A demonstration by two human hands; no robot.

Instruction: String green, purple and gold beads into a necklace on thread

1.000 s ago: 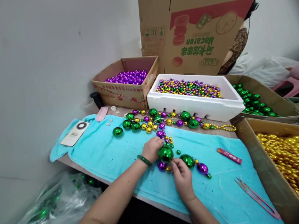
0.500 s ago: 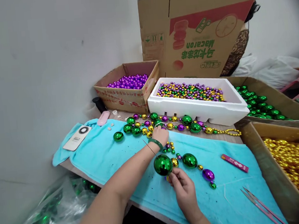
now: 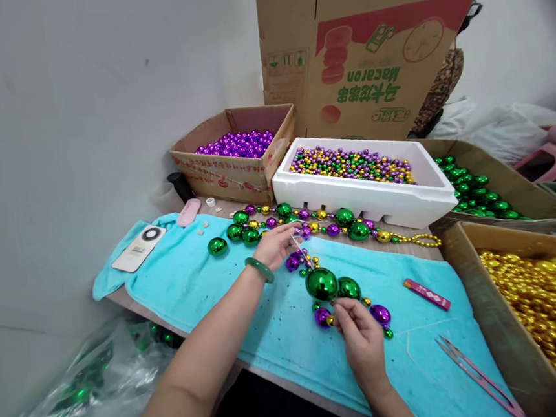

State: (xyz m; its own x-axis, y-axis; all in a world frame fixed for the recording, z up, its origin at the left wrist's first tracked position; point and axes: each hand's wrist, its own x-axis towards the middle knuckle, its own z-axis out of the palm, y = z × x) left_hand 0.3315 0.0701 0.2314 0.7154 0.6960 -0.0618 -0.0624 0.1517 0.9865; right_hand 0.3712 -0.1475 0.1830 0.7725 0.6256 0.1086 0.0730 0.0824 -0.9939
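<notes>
Near the middle of the turquoise towel (image 3: 178,288), my left hand (image 3: 276,246), with a green bangle (image 3: 259,270) at the wrist, pinches a thin white strand that runs down to a large green ball (image 3: 321,284). My right hand (image 3: 360,334) has its fingers closed at the lower edge of that ball. Green, gold and purple beads hang or lie around the fingers, among them a purple bead (image 3: 380,314). Small loose beads (image 3: 316,261) rest on the towel just behind the ball. A long beaded strand (image 3: 358,230) lies beyond my hands.
A white foam box (image 3: 355,195) of mixed beads stands behind, beside a carton (image 3: 221,174) of purple beads. Boxes of green (image 3: 523,177) and gold beads (image 3: 492,319) are at the right. Pink snips (image 3: 480,377), a purple packet (image 3: 426,294) and a phone (image 3: 139,248) lie on the towel.
My left hand has moved from the beaded strand at the back toward the left and now holds the white strand taut. The green ball has shifted right and up with my right hand.
</notes>
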